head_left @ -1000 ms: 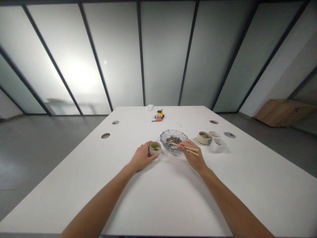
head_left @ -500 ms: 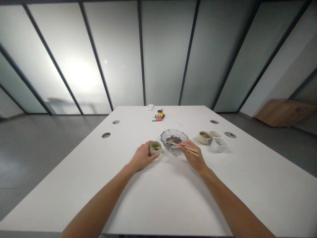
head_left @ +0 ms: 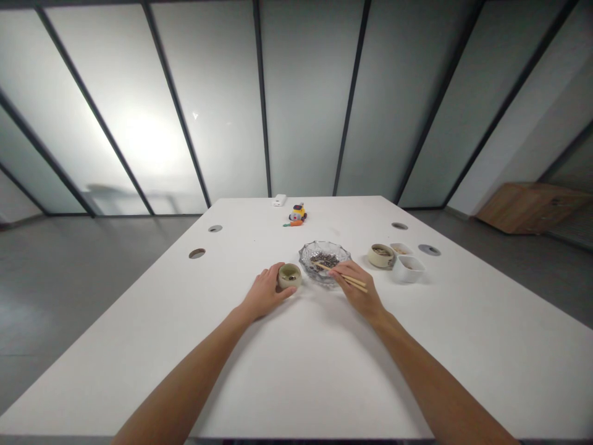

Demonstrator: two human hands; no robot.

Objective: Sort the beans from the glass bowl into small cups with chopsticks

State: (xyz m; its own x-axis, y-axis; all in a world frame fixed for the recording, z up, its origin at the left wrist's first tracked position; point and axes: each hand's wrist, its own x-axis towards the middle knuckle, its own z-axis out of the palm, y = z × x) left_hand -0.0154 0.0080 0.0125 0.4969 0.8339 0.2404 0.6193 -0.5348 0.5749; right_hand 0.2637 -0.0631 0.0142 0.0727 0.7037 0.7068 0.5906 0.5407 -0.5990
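Note:
My left hand (head_left: 265,293) is wrapped round the left side of a small pale green cup (head_left: 290,284), which stands upright on the table with a few dark bits at its bottom. In my right hand (head_left: 359,290) is a pair of wooden chopsticks (head_left: 354,282), held in a pinch. Their tips reach into a clear faceted glass bowl (head_left: 306,264), among many small dark beans or seeds (head_left: 324,259). Whether the tips grip one of these is too small to tell.
Right of the glass bowl stand a second pale green cup (head_left: 381,259) and two small white dishes, the nearer dish (head_left: 409,274) being square. Farther back on the white table (head_left: 296,371) lie a yellow toy car (head_left: 299,212), an orange carrot-like piece (head_left: 294,224) and a white box (head_left: 279,200).
The chopstick tips stay inside the glass bowl, with only a slight shift of my right hand. My left hand keeps its hold on the cup. The whole view has moved a little.

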